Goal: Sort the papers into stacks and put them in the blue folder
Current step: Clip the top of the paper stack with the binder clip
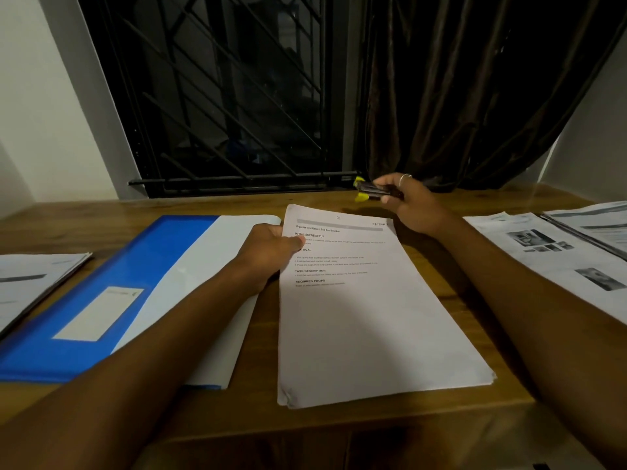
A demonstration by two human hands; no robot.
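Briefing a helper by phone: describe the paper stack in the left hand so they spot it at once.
On the wooden desk below the barred window, look right of the blue folder. The stack lies in the middle, its left edge pinched by the left hand. Unlike the photo-printed sheets farther right, its top page carries text only.

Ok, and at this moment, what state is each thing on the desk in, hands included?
centre stack: flat, face up, lower corners fanned.
left hand: grips its upper left edge.
stapler: held beyond the stack's top edge.
right hand: grips the stapler.
blue folder: flat, white sheets over its right half.
left stack: flat, untouched.
right stacks: flat, untouched.
curtain: hanging, gathered on the right.
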